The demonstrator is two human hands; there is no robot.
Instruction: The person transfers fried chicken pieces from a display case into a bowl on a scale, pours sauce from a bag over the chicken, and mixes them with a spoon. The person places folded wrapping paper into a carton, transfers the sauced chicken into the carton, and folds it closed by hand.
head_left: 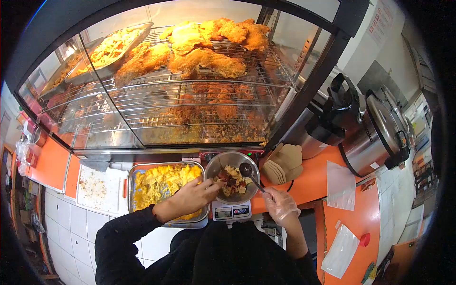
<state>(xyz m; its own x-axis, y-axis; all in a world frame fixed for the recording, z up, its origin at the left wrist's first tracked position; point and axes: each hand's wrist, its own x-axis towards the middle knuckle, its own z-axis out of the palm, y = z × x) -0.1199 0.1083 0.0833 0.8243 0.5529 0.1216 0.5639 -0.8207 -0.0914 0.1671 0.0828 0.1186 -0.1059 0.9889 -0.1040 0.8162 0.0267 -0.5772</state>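
Observation:
A steel mixing bowl (231,198) sits on a small digital kitchen scale (232,212), with chopped pale pieces and dark red sauce inside. My right hand (279,204), in a clear plastic glove, grips the handle of a spoon (246,169) whose round head rests among the food. My left hand (195,195) reaches across the right side of a metal tray (130,192) of yellow scrambled egg (159,183). Its fingers are stretched out over the bowl's left rim; whether they touch the food inside cannot be made out.
A glass warming cabinet (142,114) with fried chicken cutlets (204,61) stands just ahead. Brown paper boxes (280,166) lie right of the bowl, before a steel cooker (373,137). A white cutting board (99,187) lies left; plastic bags (340,185) lie on the orange counter (313,178).

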